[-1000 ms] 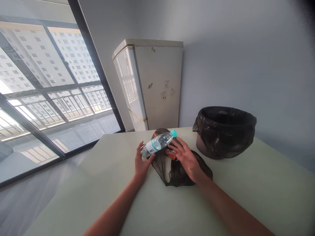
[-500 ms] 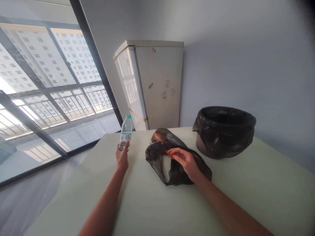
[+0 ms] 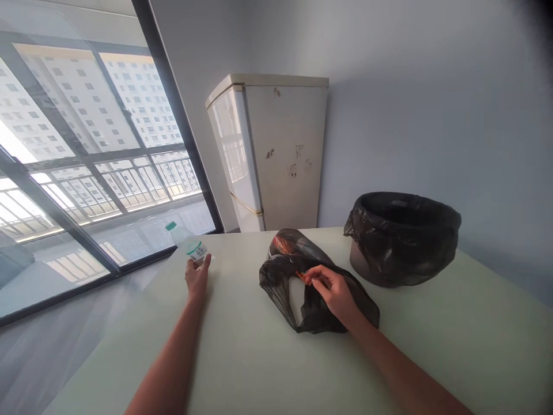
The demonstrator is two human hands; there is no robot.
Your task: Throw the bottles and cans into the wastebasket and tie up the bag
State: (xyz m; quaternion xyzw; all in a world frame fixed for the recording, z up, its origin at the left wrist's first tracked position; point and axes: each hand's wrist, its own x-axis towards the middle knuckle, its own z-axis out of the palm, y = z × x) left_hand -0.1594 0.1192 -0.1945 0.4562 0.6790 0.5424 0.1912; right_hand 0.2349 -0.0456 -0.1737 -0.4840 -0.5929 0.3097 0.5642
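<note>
A clear plastic bottle (image 3: pixel 190 243) with a green cap and a label leans to the left over the table's far left part, and my left hand (image 3: pixel 197 276) grips it near its base. My right hand (image 3: pixel 330 288) pinches a small orange-red wrapper (image 3: pixel 302 276) above a black plastic bag (image 3: pixel 319 314). Through the thin film at the bag's far end, something red and orange (image 3: pixel 283 245) shows. The bag lies crumpled on the table, its handle loop spread toward me.
A bin (image 3: pixel 401 242) lined with a black bag stands on the pale green table (image 3: pixel 246 357) at the right. Behind the table is a white fridge (image 3: pixel 289 144) with worn spots. Dark-framed glass doors (image 3: pixel 155 86) rise at the left.
My left hand has moved a little left and tipped the bottle from upright to a left lean. My right hand stays at the bag with the wrapper. The view has shifted slightly.
</note>
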